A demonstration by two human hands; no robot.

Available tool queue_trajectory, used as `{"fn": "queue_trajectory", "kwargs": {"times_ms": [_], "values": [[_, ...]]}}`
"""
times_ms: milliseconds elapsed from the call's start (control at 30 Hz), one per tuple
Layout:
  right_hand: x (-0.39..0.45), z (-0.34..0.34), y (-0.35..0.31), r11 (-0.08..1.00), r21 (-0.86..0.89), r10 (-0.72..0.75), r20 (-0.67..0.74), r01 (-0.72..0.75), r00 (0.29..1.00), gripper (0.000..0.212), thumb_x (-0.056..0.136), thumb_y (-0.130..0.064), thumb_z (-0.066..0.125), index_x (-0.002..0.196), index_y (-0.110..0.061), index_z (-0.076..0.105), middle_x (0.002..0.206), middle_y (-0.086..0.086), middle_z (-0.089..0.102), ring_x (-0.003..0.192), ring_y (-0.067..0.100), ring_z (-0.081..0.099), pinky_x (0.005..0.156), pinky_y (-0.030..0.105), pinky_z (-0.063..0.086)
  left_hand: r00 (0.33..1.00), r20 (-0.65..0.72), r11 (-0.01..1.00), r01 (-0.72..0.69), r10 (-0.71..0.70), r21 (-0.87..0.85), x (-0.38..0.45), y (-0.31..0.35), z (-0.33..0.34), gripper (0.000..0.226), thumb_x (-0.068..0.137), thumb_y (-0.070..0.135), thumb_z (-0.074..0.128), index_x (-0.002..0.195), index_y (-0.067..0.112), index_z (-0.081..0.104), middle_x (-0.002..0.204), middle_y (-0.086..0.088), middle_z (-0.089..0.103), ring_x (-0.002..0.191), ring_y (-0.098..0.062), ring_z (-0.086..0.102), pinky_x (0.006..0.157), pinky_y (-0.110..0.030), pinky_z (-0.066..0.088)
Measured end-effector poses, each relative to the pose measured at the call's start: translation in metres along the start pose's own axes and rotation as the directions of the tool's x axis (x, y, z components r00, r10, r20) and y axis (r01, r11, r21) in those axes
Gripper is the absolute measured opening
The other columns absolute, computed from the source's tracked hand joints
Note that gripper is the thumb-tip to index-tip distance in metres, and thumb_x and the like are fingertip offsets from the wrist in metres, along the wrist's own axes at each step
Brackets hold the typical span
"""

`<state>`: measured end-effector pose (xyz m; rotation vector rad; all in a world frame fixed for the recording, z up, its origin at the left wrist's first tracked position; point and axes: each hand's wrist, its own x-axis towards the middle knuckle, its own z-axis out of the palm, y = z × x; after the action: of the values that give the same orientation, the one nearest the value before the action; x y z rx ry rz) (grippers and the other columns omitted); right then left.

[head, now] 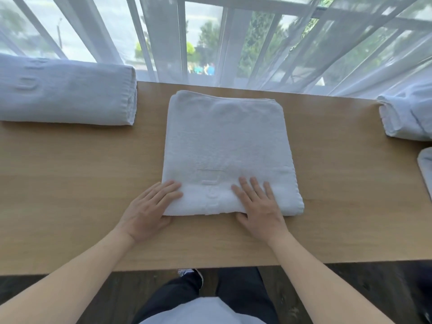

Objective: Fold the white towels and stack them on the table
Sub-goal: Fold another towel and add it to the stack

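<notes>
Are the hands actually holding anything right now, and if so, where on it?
Nothing is gripped. Both hands lie flat, fingers straight, on the near edge of the folded towel: the left hand at its near left corner, the right hand right of the middle.

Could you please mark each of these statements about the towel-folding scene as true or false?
1. Both hands rest flat on the near edge of the folded towel. True: the left hand and right hand lie there with straight fingers.
2. The centre towel is still fully unfolded. False: it is folded into a thick rectangle.
3. A folded towel stack lies at the far left of the table. True.
4. The right hand is lifting a towel corner. False: it presses flat on the towel.
5. A sheer curtain hangs behind the table. True.
</notes>
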<state>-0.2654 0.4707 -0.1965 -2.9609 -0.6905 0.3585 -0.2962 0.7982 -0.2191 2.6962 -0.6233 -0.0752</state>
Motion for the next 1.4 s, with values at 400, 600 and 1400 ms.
{"fn": "queue_trajectory", "kwargs": {"times_ms": [400,600,1400], "values": [[0.063,-0.104,0.05,0.84,0.499,0.029,0.353,-0.215,0.935,0.012,0.088,-0.058,0.061,0.091,-0.046,0.059,0.083,-0.023,0.063,0.08,-0.001,0.057,0.068,0.02,0.039,0.993,-0.033,0.887,0.09,-0.117,-0.454,0.07,-0.027,-0.042,0.051,0.084,0.005,0.075,0.126,0.027,0.057,0.153,0.017,0.045,0.147,-0.006,0.032,0.111,-0.025,0.037],[0.088,-0.143,0.078,0.804,0.53,-0.003,0.458,-0.27,0.889,0.035,0.073,-0.064,0.071,0.103,-0.047,0.063,0.09,-0.026,0.064,0.081,-0.005,0.059,0.074,0.025,0.047,0.887,-0.041,0.788,0.387,-0.46,-0.478,0.126,-0.027,-0.057,0.032,0.082,0.077,0.039,0.093,0.051,0.054,0.086,0.04,0.063,0.084,0.015,0.059,0.063,-0.01,0.04],[0.272,-0.107,0.189,0.592,0.613,0.59,0.113,-0.524,0.799,0.091,0.07,-0.077,0.069,0.129,-0.009,0.059,0.131,0.009,0.063,0.122,0.029,0.056,0.099,0.038,0.042,0.358,0.072,0.264,0.796,-0.931,-0.545,0.251,-0.067,-0.052,0.075,0.088,0.076,0.045,0.09,0.005,0.069,0.084,-0.009,0.067,0.078,-0.029,0.061,0.061,-0.036,0.039]]}}
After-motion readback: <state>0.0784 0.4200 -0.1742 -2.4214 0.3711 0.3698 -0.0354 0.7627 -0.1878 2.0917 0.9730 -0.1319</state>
